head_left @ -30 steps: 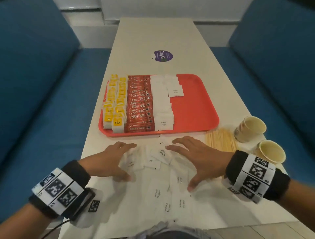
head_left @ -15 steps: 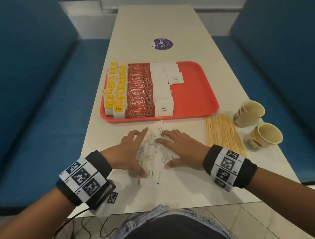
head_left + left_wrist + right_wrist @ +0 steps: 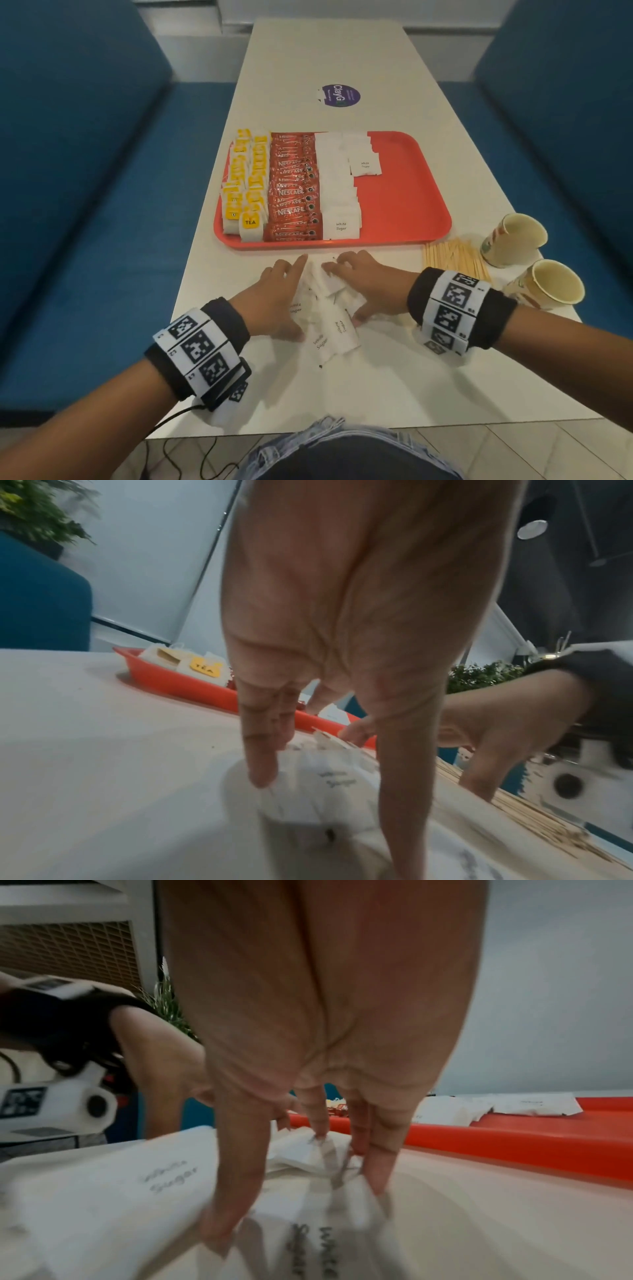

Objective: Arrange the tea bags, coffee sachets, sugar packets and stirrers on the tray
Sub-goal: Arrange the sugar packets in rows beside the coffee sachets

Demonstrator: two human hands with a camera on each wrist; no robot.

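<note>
While one second ago the loose sugar packets (image 3: 323, 320) lay spread widely over the near part of the table (image 3: 394, 383), now they are pushed into one narrow heap near the table's near edge, just in front of the near rim of the tray (image 3: 404, 205). The left hand (image 3: 274, 301) and the right hand (image 3: 368, 291) have come together from both sides; their fingers are straight and pressed against the heap, and neither hand pinches a packet yet. I judge that this gathering prepares one lift, so the packets can go beside the sugar row (image 3: 337, 192) already on the tray. The tea bags (image 3: 245, 185) fill the tray's left edge, with the coffee sachets (image 3: 294, 192) next to them. The right half of the tray is bare. The stirrers (image 3: 455, 258) lie on the table near its right edge, not yet moved, beside two paper cups (image 3: 513, 240).

The head view gives the whole arrangement, but the fingertips are partly hidden there. The left wrist view shows one left fingertip (image 3: 262, 772) touching the side of the heap (image 3: 325, 791) at table level. The right wrist view shows the right fingers (image 3: 377, 1172) pressing down on crumpled packets (image 3: 171, 1177), with the tray rim (image 3: 514, 1148) close behind. Both wrist views are blurred.
</note>
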